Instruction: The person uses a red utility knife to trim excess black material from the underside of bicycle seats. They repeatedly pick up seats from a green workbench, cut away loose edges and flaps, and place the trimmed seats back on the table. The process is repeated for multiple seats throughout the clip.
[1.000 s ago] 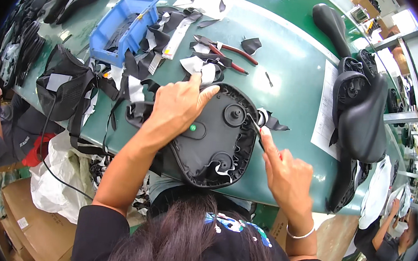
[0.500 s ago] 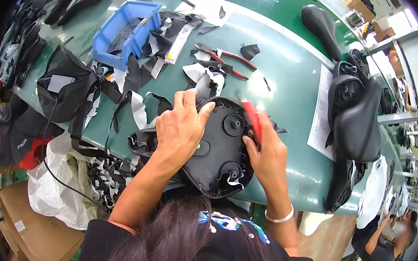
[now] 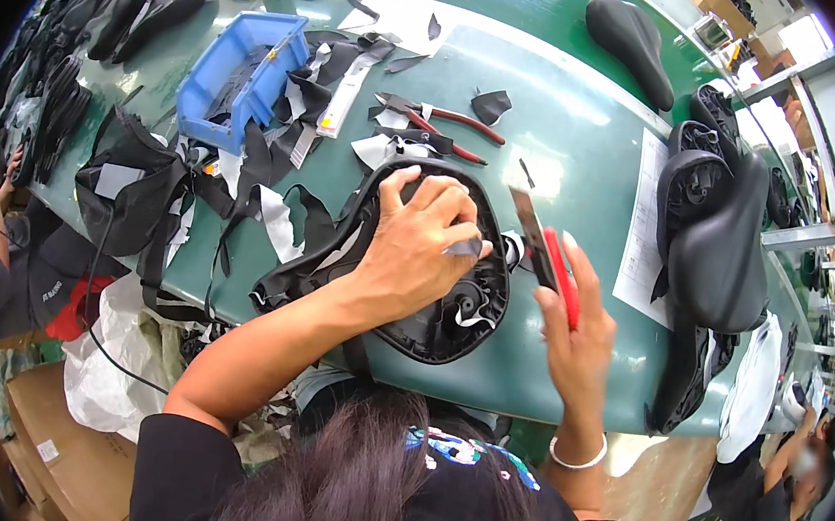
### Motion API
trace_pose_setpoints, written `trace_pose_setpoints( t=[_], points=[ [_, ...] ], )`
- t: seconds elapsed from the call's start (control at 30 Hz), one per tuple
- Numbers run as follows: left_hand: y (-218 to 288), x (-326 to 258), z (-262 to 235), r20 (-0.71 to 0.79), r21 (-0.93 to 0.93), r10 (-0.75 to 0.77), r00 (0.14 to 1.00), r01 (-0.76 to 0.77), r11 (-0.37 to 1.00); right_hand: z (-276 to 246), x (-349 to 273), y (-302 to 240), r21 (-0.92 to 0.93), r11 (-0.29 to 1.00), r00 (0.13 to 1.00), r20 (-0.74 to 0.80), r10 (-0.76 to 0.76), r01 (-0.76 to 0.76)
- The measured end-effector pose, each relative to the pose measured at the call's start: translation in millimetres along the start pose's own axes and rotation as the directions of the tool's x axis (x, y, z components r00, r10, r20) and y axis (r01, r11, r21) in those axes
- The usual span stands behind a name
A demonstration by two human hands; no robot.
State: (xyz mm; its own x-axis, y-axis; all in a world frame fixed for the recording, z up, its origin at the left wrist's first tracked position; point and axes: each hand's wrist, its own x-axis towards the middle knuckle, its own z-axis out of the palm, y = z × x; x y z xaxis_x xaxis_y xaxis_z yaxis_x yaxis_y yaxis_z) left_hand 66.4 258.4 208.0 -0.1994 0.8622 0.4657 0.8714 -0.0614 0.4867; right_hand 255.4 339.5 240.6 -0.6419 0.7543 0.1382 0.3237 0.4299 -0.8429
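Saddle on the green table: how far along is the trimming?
Done: black offcuts litter the table, and finished-looking saddles are stacked at right. In hand: left hand presses the upturned saddle; right hand holds a red-handled blade lifted off it. Left: loose flaps along its rim.

Camera spot: we look from the person's head, just above their dark hair point(image 3: 356, 486).
Facing: we look down and forward over the green table point(image 3: 571, 125).
Nearness: we are close to the left hand point(image 3: 418, 251) and right hand point(image 3: 577, 326); the far table end is small.
Edges: straight lines bend near the round dark rim.
Views: only this one, so nothing is shared.
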Motion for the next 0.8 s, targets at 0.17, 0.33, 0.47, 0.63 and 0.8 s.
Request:
trace_pose_setpoints(
  t=[0.17,0.33,0.47,0.63,0.8],
  points=[
    [-1,2,2,-0.058,-0.044,-0.033,0.998,0.03,0.999,-11,-4,3,-0.472,0.851,0.97,0.18,-0.163,0.231],
    [-6,6,-15,-0.4,0.057,-0.189,0.897,0.23,0.972,-27,-35,-30,-0.646,0.741,0.962,0.272,0.0,0.183],
    [-31,2,-15,-0.303,-0.606,-0.597,0.743,0.334,0.722,-29,-14,-39,-0.713,0.647,0.946,0.32,-0.043,0.271],
    [2,-25,-50,0.086,-0.77,-0.63,0.772,0.453,0.45,-51,65,-22,-0.538,0.711,0.857,0.481,-0.183,0.454],
    [-14,-20,-50,0.119,-0.987,-0.493,0.862,0.156,0.034,-37,46,-39,-0.609,0.49,0.758,0.625,-0.187,0.623]
  ],
)
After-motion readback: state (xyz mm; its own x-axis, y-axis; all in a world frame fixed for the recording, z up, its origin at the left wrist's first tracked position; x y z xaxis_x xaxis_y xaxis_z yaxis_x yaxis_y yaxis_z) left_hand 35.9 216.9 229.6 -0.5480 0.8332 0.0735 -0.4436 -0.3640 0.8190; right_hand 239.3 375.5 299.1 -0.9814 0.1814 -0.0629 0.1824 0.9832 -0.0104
